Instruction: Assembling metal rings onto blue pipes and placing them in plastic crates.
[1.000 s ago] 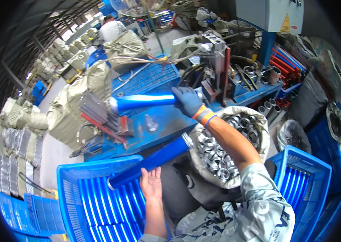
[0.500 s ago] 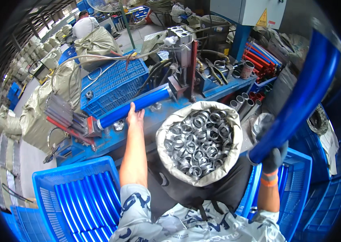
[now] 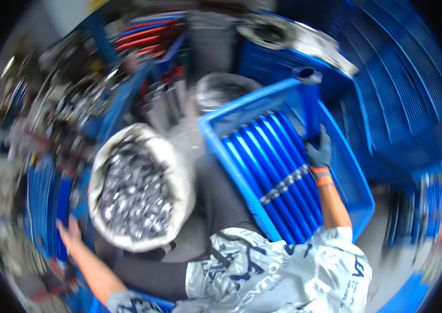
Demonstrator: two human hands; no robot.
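My gloved right hand is closed round a shiny blue tube, which stands upright with its open end up. That hand is over the right part of a blue plastic crate. More blue tubes lie side by side in the crate, with their silvery ends meeting in a row. At the left, my bare left hand has its fingers spread against another blue tube at the bench. Motion blurs that side, so firm contact is hard to judge. Between my hands is a pale cloth sack full of metal rings.
Beyond the sack, grey metal tubes stand upright beside a blurred clear plastic bag. Red tubes are stacked farther back. Stacked blue crates rise at the right, and a pale open sack sits behind my crate.
My view has swung right. My right hand has taken its blue tube from a raised slant to upright over the crate. My left hand stays by the tube at the bench.
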